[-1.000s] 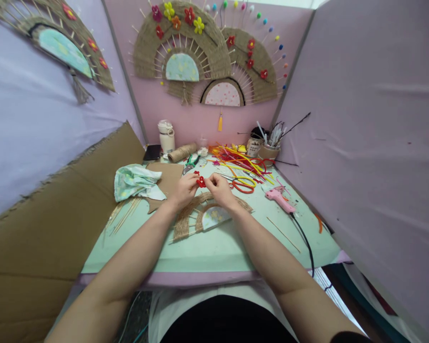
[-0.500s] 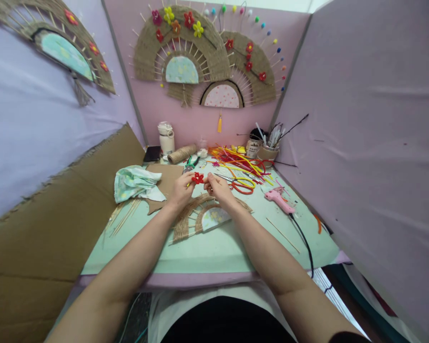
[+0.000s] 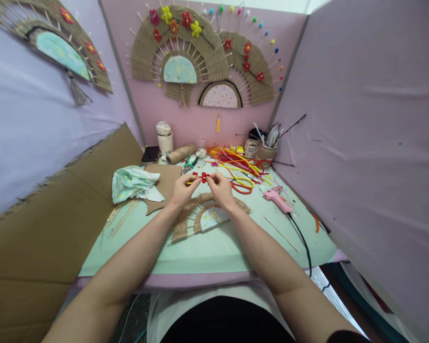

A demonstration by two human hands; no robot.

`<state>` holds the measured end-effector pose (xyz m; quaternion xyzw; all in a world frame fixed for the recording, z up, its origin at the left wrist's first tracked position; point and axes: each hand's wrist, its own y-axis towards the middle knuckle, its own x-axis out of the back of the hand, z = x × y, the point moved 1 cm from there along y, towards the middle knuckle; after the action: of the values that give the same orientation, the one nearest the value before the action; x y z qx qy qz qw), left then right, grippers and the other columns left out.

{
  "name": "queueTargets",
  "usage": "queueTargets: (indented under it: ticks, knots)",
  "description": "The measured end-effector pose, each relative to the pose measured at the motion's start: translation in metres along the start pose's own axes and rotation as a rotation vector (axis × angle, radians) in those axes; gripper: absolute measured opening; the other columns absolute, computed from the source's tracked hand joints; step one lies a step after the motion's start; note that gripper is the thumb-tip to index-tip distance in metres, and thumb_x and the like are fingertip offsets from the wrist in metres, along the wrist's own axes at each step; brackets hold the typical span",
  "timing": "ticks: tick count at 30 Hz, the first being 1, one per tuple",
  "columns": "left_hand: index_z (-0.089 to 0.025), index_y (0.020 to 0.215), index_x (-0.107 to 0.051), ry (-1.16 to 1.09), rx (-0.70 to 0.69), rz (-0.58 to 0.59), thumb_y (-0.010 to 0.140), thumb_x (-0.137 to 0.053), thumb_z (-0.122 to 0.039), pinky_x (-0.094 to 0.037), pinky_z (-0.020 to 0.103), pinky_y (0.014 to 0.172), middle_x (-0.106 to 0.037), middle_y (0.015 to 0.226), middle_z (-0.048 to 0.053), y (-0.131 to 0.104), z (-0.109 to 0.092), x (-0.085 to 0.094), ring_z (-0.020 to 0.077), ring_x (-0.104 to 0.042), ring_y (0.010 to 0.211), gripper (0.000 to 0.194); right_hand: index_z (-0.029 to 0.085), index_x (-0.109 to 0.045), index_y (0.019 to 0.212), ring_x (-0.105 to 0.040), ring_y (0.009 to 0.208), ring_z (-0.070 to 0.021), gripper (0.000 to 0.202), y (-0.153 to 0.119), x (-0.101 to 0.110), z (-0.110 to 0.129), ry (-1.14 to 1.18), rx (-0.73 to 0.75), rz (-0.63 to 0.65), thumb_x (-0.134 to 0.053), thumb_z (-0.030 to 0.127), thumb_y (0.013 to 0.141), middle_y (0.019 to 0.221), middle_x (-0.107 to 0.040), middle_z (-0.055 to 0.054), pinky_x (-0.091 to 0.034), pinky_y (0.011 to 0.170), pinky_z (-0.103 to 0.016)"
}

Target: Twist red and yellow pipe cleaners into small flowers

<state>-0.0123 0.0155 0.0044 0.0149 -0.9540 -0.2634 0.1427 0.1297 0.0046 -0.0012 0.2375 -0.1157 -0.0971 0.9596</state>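
Observation:
A small red pipe-cleaner flower [image 3: 203,177] is pinched between my two hands above the table. My left hand [image 3: 183,190] grips its left side, with a bit of red and a yellow piece showing at the fingers. On the other side, my right hand [image 3: 220,189] pinches the flower between thumb and fingers. Below the hands lies a half-round twine-woven fan [image 3: 189,215] with a pale floral centre. Scissors [image 3: 241,188] with red and yellow handles lie just right of my right hand, their blades partly hidden behind it.
At right lies a pink glue gun [image 3: 278,199] with a black cord. Pipe cleaners [image 3: 236,159] are heaped at the back. Patterned cloth [image 3: 134,183], cardboard [image 3: 164,176] and thin sticks [image 3: 126,216] lie left. A twine roll [image 3: 180,154] and white bottle [image 3: 165,138] stand behind.
My right hand has come closer to my left, and its fingers now pinch the flower's right side. The flower has turned and shifted slightly right.

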Motion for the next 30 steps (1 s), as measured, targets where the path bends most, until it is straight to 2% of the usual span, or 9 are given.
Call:
queueTargets:
  ticks: [5, 13, 18, 21, 24, 27, 30]
  knots:
    - [-0.015, 0.069, -0.064, -0.075, 0.049, -0.041, 0.069, -0.065, -0.036, -0.043, 0.024, 0.064, -0.062, 0.073, 0.003, -0.003, -0.003, -0.004, 0.0134, -0.055, 0.069, 0.021, 0.018, -0.048, 0.064, -0.039, 0.055, -0.0095, 0.021, -0.001, 0.0, -0.002, -0.041, 0.013, 0.036, -0.049, 0.033, 0.078, 0.057, -0.045, 0.005, -0.032, 0.057, -0.023]
    - [-0.014, 0.073, -0.064, -0.207, 0.174, -0.034, 0.064, -0.068, -0.038, -0.041, 0.024, 0.062, -0.061, 0.071, 0.001, -0.001, 0.006, -0.005, 0.0112, -0.052, 0.063, 0.026, 0.019, -0.048, 0.064, -0.04, 0.056, -0.0097, 0.02, -0.001, -0.002, -0.004, -0.027, 0.006, 0.056, -0.05, 0.033, 0.078, 0.058, -0.045, 0.005, -0.033, 0.057, -0.023]
    - [-0.014, 0.074, -0.061, -0.164, 0.21, 0.009, 0.067, -0.063, -0.036, -0.041, 0.024, 0.058, -0.059, 0.068, 0.001, 0.002, 0.005, 0.001, 0.0107, -0.05, 0.059, 0.023, 0.018, -0.055, 0.067, -0.045, 0.057, -0.0107, 0.026, 0.005, 0.003, -0.006, 0.062, -0.071, 0.162, -0.051, 0.041, 0.078, 0.061, -0.053, 0.003, -0.036, 0.057, -0.023]
    - [-0.015, 0.074, -0.061, -0.019, 0.119, 0.082, 0.072, -0.058, -0.031, -0.041, 0.025, 0.061, -0.06, 0.07, 0.002, 0.004, 0.004, 0.005, 0.0125, -0.052, 0.064, 0.017, 0.018, -0.058, 0.072, -0.049, 0.06, -0.0119, 0.029, 0.012, 0.012, -0.008, 0.077, -0.096, 0.153, -0.049, 0.044, 0.079, 0.065, -0.057, 0.001, -0.039, 0.06, -0.024]
    - [-0.016, 0.073, -0.061, 0.167, -0.04, 0.158, 0.075, -0.053, -0.027, -0.041, 0.026, 0.065, -0.061, 0.074, 0.004, 0.004, 0.005, 0.004, 0.0146, -0.054, 0.071, 0.013, 0.017, -0.062, 0.075, -0.052, 0.069, -0.0133, 0.021, 0.016, 0.018, -0.009, 0.016, -0.028, 0.17, -0.055, 0.037, 0.076, 0.072, -0.061, -0.001, -0.041, 0.067, -0.026]
    - [-0.016, 0.071, -0.059, 0.318, -0.143, 0.233, 0.078, -0.05, -0.025, -0.041, 0.028, 0.068, -0.06, 0.075, 0.004, 0.002, 0.008, 0.001, 0.0155, -0.053, 0.072, 0.014, 0.017, -0.065, 0.074, -0.053, 0.073, -0.0136, 0.014, 0.016, 0.019, -0.009, -0.095, 0.021, 0.262, -0.059, 0.029, 0.073, 0.076, -0.063, -0.002, -0.04, 0.07, -0.026]
    - [-0.017, 0.073, -0.059, 0.38, -0.161, 0.283, 0.08, -0.048, -0.025, -0.041, 0.028, 0.067, -0.058, 0.075, 0.004, 0.0, 0.01, -0.002, 0.0155, -0.052, 0.07, 0.015, 0.017, -0.068, 0.071, -0.051, 0.068, -0.0121, 0.012, 0.015, 0.017, -0.01, -0.182, 0.024, 0.341, -0.058, 0.024, 0.073, 0.073, -0.064, -0.001, -0.038, 0.067, -0.024]
